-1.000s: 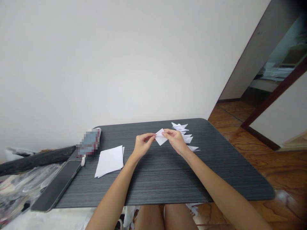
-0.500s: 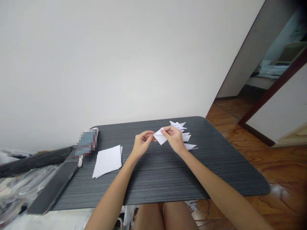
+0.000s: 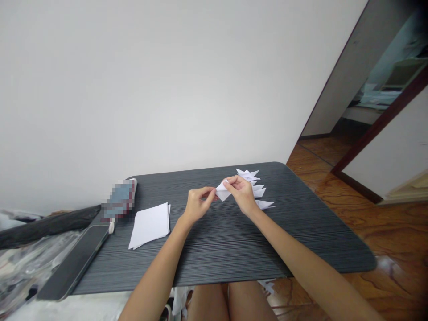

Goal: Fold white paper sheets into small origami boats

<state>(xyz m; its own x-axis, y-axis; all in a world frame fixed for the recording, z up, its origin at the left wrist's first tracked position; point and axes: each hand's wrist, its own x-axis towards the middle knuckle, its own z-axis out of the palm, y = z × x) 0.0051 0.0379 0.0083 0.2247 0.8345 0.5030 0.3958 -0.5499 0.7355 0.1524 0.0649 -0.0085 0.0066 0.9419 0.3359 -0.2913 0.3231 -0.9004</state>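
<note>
A small folded white paper point(image 3: 223, 194) is held above the table between my two hands. My left hand point(image 3: 199, 203) pinches its left corner between thumb and fingers. On the other side, my right hand point(image 3: 241, 192) grips the paper's upper right part, with the thumb on top. Part of the paper is hidden behind the fingers. Just beyond and beside my right hand lie several folded paper pieces point(image 3: 259, 191) with pointed ends, partly covered by that hand. A stack of white square sheets point(image 3: 150, 226) rests to the left of my left forearm.
The dark wood-grained table point(image 3: 230, 249) stands against a white wall point(image 3: 187, 89). At its left edge lie a phone point(image 3: 75, 263) and a blurred-out blue and red packet point(image 3: 119, 199). Plastic-wrapped items point(image 3: 40, 258) are heaped beyond that edge. A doorway opens at right.
My left fingers have closed on the paper's left corner, where they were looser before. The paper now looks narrower, with a fold or tilt across it. My right hand has hardly moved.
</note>
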